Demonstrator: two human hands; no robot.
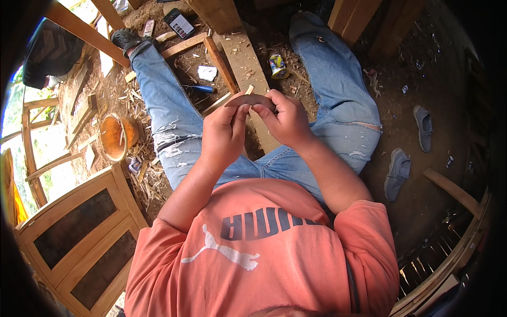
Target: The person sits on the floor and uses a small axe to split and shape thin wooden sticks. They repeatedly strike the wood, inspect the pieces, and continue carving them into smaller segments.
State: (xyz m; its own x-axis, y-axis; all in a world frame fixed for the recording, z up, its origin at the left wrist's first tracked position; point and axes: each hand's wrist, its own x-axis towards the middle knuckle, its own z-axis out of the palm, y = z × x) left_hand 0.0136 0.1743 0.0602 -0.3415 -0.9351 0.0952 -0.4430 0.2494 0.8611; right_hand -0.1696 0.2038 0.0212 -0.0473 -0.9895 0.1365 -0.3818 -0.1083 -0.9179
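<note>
Left hand: the left hand (224, 138) has its thumb and fingers drawn close together at the lower edge of the held piece, pinching it; the other fingers curl inward, partly hidden.
Right hand: the right hand (289, 120) pinches the piece's right end between thumb and forefinger, the remaining fingers folded behind and not clearly seen.
Brown piece: the thin, curved brown piece (250, 100) spans the two hands, arching upward at its middle, its pointed left end jutting past the left fingers; its material cannot be told.
Plank: a pale wooden plank (244, 62) runs between the spread legs in blue jeans (343, 79), behind the hands in this view.
Blue handle: a tool with a blue handle (204, 89) lies left of the plank, near a crumpled white scrap (207, 73).
Can: a crushed, colourful can-like thing (278, 67) lies right of the plank.
Bucket: an orange-brown bucket (109, 138) sits beside the left leg, among wood shavings.
</note>
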